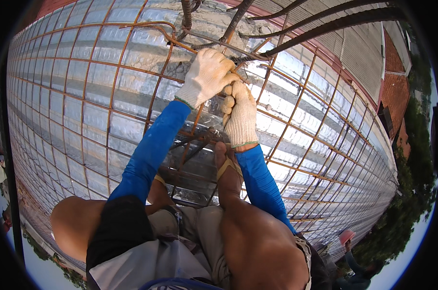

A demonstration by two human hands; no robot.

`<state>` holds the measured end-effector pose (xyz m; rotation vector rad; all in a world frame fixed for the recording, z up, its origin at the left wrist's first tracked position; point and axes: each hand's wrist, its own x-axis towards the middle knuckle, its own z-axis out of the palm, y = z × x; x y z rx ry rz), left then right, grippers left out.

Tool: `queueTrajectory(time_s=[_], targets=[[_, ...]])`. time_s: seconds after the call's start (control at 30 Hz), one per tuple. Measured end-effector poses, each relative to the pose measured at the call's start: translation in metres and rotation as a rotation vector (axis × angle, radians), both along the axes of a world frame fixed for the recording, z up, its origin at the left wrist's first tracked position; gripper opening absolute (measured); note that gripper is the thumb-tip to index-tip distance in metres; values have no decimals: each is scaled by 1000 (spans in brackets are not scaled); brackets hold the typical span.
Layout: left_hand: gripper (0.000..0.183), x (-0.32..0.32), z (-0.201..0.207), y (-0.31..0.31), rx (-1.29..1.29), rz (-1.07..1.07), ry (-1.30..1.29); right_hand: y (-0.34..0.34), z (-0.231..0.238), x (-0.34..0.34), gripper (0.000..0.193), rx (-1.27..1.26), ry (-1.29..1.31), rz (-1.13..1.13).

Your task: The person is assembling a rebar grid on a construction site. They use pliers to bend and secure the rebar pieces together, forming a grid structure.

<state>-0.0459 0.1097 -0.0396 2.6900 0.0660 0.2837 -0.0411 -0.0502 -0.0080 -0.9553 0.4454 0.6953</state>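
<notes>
Both my hands wear white knit gloves and meet at a joint of the rusty steel mesh (113,89), below thick ribbed rebar (325,34). My left hand (207,77) is closed, its knuckles up, just under a bent rod (173,41). Touching it from below right, my right hand (240,113) has its fingers curled in. What either hand pinches is hidden by the gloves. A dark metal tool with two long arms (197,145) lies on the mesh below my hands, near my feet.
Under the mesh runs shiny ribbed metal decking (286,140). Rebar ends jut out at the top, over rough concrete (175,63). My sandaled foot (222,157) stands on the mesh. At lower right another person (361,270) raises a pink object (346,236).
</notes>
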Motion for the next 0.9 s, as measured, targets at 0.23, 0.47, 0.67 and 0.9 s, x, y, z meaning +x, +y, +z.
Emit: queueTrajectory(time_s=[0.23,0.47,0.67,0.9], targets=[[30,0,-2,-5,-4,7,-17,-19,-22,0,18,-229,-155,29],[40,-6,4,-1,6,-35,24,-79,-8,13,37,-636,-453,267],[25,-15,10,-33,-161,40,-310,-74,6,14,32,-569,-496,111],[16,2,8,-88,-298,42,-471,-65,6,29,24,-427,-485,-78]])
